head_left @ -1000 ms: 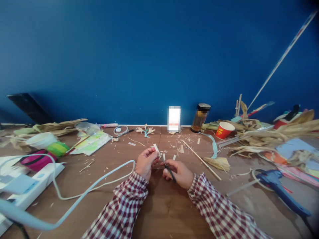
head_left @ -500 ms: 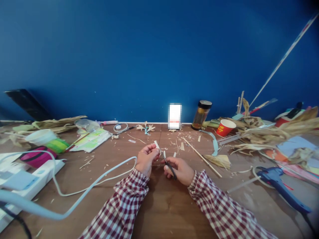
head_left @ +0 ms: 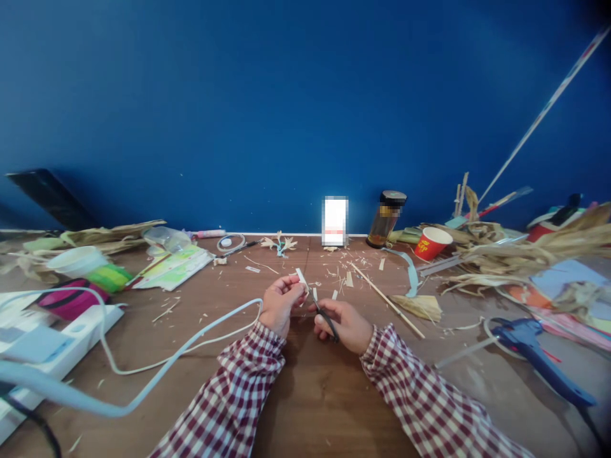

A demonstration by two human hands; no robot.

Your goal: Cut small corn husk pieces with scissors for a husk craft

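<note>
Between the thumb and fingers of my left hand [head_left: 281, 302] is a small pale strip [head_left: 300, 277], looking like a piece of corn husk. My right hand [head_left: 347, 323] grips dark scissors [head_left: 328, 326] by the handles, and their blades point toward the lower end of the strip. Whether the blades touch the strip is too small to tell. Just beyond the scissors, short pale pieces [head_left: 335, 295] lie on the brown table [head_left: 329, 407]. A husk flower-like piece with a light blue middle [head_left: 280, 245] stands farther back.
A thin stick [head_left: 386, 299] and a husk piece [head_left: 422, 308] lie right of my hands. Farther right are a blue glue gun [head_left: 539, 356], a red paper cup [head_left: 432, 243] and dried husks [head_left: 539, 254]. A dark-lidded bottle [head_left: 384, 219] stands behind. White cable [head_left: 191, 353] and a power strip [head_left: 90, 337] occupy the left.
Hardly anything differs. The scissors have shifted very slightly in my right hand near the strip, and my left hand keeps its pinch on it.
</note>
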